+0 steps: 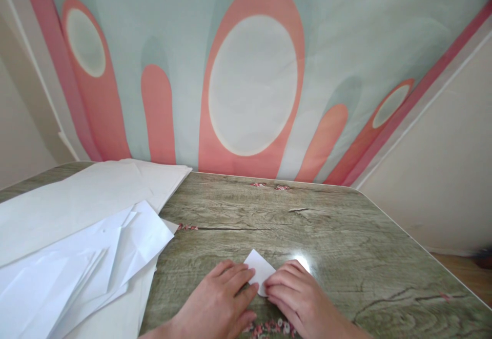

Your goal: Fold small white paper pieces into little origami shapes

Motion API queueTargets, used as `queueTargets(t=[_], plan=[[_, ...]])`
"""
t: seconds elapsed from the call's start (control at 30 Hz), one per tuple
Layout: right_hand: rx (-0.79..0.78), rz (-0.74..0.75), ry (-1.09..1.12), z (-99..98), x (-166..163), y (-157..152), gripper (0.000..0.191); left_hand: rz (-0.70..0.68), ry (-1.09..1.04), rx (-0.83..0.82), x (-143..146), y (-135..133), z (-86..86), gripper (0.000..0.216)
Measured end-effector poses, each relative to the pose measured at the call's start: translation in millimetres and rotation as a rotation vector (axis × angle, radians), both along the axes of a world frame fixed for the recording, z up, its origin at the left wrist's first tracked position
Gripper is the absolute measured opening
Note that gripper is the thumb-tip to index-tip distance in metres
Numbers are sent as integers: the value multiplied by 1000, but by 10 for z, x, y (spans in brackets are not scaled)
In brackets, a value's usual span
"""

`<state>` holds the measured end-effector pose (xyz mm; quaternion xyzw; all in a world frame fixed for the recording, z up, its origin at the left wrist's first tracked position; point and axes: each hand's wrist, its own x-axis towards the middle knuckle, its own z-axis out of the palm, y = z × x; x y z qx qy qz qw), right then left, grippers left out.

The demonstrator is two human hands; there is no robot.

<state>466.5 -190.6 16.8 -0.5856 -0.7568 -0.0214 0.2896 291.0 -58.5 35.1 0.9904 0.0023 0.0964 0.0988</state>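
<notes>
A small folded piece of white paper (260, 271) lies on the wood-grain table (346, 236) near its front edge. My left hand (219, 300) lies flat on the table, its fingers stretched out, with the fingertips pressing the paper's left side. My right hand (298, 298) rests opposite, with its fingers together and the fingertips pressing the paper's right side. Both hands partly cover the paper; only its upper corner shows.
A loose pile of white paper sheets (77, 241) covers the table's left part. A wall hanging with pink and pale-green shapes (249, 72) stands behind the table. The table's right edge runs diagonally toward the floor (461, 267).
</notes>
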Motion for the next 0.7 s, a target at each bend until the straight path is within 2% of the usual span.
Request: queueTargets(t=[0.2, 0.33, 0.57, 0.7], plan=[[-64, -64, 176, -28, -27, 19, 18, 20, 17, -14, 7, -24, 19, 32], [-115, -95, 291, -53, -16, 48, 17, 18, 5, -23, 17, -23, 12, 24], [-184, -174, 430, -92, 10, 92, 15, 52, 68, 70, 13, -73, -44, 26], [-219, -190, 459, -121, 31, 106, 15, 25, 48, 162, -14, -116, -106, 28]])
